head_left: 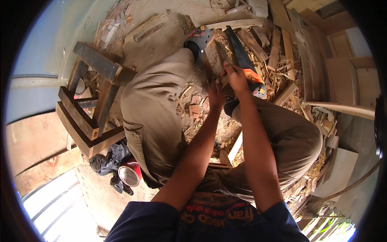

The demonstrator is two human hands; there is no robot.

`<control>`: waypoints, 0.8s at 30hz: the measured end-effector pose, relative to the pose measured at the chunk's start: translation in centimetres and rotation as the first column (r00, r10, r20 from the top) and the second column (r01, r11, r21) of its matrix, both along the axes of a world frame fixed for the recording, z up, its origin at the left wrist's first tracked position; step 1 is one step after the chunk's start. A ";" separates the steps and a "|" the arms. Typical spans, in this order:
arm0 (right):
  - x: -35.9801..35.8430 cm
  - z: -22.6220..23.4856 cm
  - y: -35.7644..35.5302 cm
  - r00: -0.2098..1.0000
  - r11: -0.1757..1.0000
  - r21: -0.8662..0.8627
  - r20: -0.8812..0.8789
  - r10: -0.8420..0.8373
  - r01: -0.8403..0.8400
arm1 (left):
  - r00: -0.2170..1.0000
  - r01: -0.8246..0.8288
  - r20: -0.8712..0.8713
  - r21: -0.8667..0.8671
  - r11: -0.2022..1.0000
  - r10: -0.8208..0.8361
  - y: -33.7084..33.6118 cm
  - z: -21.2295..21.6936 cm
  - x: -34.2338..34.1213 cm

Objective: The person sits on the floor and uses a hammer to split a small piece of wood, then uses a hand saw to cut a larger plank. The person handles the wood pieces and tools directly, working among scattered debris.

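Your two forearms run up from the lower edge, over your knees in tan trousers [153, 117]. Your left hand [216, 96] rests with its grip wrapped on a small piece of wood [224, 82], just beside your right hand. Your right hand [237, 78] has its grip closed around the orange handle of a hand saw [242, 56], whose dark blade points away from you over the wood scraps [278, 48] on the floor. Beyond it sits your grey shoe [199, 40]. To your left stand a dark wooden frame [90, 105] and a red tin can [130, 174].
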State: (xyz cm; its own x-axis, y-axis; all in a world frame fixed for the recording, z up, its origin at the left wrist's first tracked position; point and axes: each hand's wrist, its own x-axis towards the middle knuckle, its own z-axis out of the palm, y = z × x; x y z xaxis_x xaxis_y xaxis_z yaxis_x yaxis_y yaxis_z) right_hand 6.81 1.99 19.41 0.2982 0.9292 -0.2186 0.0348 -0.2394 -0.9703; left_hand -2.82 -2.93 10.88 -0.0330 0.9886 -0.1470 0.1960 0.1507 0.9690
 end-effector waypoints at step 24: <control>-2.3 -1.9 3.8 1.000 0.979 -0.205 0.025 -0.014 0.019 | 0.968 -0.226 0.010 -0.389 0.893 0.249 1.2 -5.3 -3.7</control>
State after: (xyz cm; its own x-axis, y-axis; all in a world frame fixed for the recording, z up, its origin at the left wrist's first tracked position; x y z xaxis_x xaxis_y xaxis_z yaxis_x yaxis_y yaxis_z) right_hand 4.54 5.78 17.52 0.3206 0.8603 -0.3963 0.0516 -0.4337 -0.8996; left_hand -6.54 -1.75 5.55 -0.2394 0.8199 -0.5200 0.0534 0.5459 0.8362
